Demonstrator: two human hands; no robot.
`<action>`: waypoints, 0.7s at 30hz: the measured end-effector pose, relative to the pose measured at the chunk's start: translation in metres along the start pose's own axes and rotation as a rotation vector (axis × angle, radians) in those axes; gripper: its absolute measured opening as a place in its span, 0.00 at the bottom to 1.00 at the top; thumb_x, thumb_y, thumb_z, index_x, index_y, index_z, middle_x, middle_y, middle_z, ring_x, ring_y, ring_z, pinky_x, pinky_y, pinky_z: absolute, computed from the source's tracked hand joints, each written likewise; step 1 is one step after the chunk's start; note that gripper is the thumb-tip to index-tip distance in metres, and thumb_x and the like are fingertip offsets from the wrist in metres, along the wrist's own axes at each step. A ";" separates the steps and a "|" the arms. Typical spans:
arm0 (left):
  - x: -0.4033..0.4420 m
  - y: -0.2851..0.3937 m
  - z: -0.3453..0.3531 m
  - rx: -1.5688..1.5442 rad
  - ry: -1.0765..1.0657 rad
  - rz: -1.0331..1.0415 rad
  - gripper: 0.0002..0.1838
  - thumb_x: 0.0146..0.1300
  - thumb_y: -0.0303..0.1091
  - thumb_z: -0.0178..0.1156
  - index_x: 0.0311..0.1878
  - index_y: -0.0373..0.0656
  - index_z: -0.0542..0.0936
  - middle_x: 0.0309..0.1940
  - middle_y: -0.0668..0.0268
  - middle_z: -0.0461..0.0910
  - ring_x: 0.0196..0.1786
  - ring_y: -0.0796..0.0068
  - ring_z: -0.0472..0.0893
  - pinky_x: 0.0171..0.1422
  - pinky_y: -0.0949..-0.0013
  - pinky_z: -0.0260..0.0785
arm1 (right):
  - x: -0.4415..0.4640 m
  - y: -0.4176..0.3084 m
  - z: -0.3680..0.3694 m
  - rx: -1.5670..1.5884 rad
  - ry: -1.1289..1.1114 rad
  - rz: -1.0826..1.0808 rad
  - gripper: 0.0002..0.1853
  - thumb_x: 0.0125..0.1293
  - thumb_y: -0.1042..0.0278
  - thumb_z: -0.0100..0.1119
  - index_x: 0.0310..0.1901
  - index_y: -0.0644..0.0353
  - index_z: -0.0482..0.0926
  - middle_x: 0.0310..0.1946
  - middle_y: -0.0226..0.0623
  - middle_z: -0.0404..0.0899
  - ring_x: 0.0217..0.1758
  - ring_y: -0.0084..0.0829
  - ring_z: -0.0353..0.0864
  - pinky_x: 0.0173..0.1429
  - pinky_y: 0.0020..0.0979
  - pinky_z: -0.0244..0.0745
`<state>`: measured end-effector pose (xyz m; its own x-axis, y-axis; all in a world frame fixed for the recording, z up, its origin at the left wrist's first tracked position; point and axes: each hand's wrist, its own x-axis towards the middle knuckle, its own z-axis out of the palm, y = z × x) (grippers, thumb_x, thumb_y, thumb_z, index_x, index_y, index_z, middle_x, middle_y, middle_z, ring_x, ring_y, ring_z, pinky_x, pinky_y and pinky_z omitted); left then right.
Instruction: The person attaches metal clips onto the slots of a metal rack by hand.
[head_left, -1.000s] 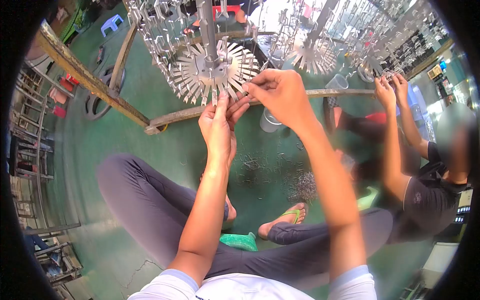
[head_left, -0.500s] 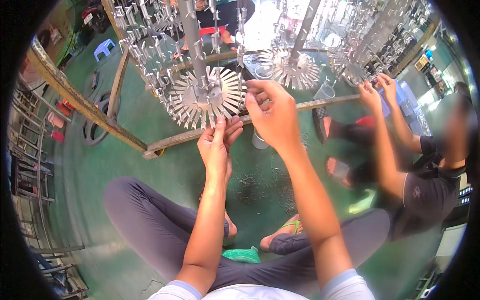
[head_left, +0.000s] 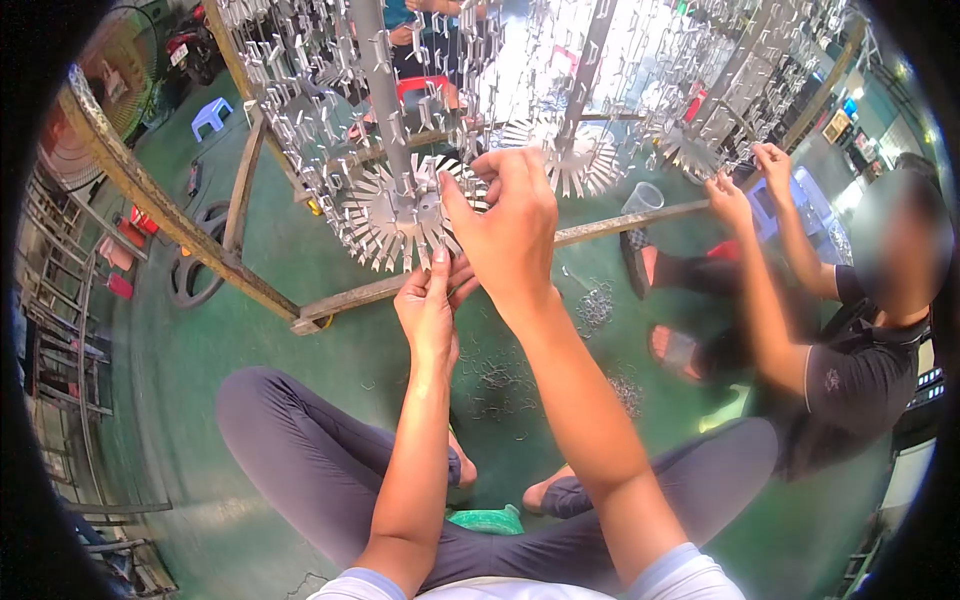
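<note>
A slotted metal disc point(head_left: 385, 228) sits at the lower end of a grey pole point(head_left: 375, 75), its rim cut into many narrow teeth. My left hand point(head_left: 430, 310) is closed at the disc's near edge, thumb on top and fingers partly hidden beneath. Just right of the disc, my right hand point(head_left: 508, 220) is raised with curled fingers, thumb and forefinger close together. Whatever it pinches, if anything, is too small or hidden to make out. Hanging strands of small metal clips point(head_left: 300, 130) surround the pole and reach down to the disc's edge.
A wooden frame bar point(head_left: 350, 302) runs below the disc. Another slotted disc point(head_left: 575, 160) hangs behind. At right, a co-worker's hands point(head_left: 735, 195) work on another strand. Small metal pieces point(head_left: 595, 305) lie scattered on the green floor. A clear cup point(head_left: 643, 197) stands beyond the bar.
My right hand has moved left, coming in front of the disc's right side. My left hand stays at the near rim. The view has shifted slightly.
</note>
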<state>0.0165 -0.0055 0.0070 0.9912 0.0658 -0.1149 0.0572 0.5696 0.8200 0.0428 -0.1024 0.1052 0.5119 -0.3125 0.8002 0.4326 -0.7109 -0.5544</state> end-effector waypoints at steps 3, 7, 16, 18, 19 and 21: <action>-0.002 0.002 0.001 0.013 0.003 -0.012 0.20 0.76 0.44 0.65 0.51 0.31 0.83 0.45 0.51 0.89 0.45 0.65 0.90 0.51 0.65 0.86 | 0.000 -0.004 0.001 -0.027 0.015 0.025 0.12 0.58 0.69 0.76 0.38 0.65 0.83 0.30 0.38 0.78 0.25 0.32 0.75 0.33 0.37 0.73; 0.001 0.002 0.001 0.046 0.009 -0.030 0.20 0.75 0.45 0.66 0.49 0.32 0.83 0.42 0.53 0.89 0.43 0.67 0.90 0.49 0.66 0.86 | 0.003 0.000 0.002 -0.085 0.034 0.033 0.11 0.58 0.69 0.76 0.36 0.65 0.83 0.29 0.39 0.80 0.24 0.35 0.77 0.33 0.39 0.74; -0.001 0.009 -0.003 0.220 -0.022 -0.053 0.25 0.74 0.52 0.64 0.43 0.32 0.86 0.36 0.54 0.89 0.38 0.70 0.89 0.39 0.67 0.81 | 0.008 -0.007 0.010 -0.143 -0.001 0.121 0.11 0.60 0.66 0.74 0.36 0.64 0.83 0.32 0.42 0.84 0.30 0.41 0.83 0.37 0.43 0.77; 0.001 0.019 -0.012 0.386 -0.088 -0.127 0.29 0.72 0.56 0.62 0.40 0.32 0.86 0.32 0.55 0.89 0.35 0.70 0.89 0.36 0.68 0.78 | 0.008 -0.010 0.007 -0.068 -0.038 0.188 0.12 0.62 0.63 0.72 0.38 0.62 0.82 0.36 0.44 0.84 0.36 0.49 0.86 0.41 0.48 0.79; 0.002 0.027 -0.018 0.493 -0.135 -0.185 0.31 0.71 0.59 0.61 0.39 0.32 0.86 0.31 0.56 0.88 0.33 0.69 0.88 0.34 0.69 0.76 | 0.008 -0.009 0.008 -0.056 -0.041 0.199 0.12 0.62 0.63 0.72 0.38 0.61 0.82 0.36 0.43 0.84 0.36 0.49 0.86 0.41 0.48 0.78; 0.002 0.039 -0.022 0.638 -0.188 -0.254 0.35 0.69 0.63 0.59 0.35 0.31 0.86 0.26 0.56 0.86 0.27 0.68 0.86 0.30 0.71 0.72 | 0.008 -0.006 0.008 -0.034 -0.045 0.221 0.13 0.62 0.61 0.73 0.39 0.61 0.82 0.35 0.42 0.84 0.36 0.49 0.86 0.42 0.48 0.78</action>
<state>0.0180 0.0349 0.0268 0.9386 -0.1803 -0.2941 0.2907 -0.0456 0.9557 0.0506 -0.0951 0.1136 0.6242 -0.4352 0.6488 0.2816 -0.6493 -0.7064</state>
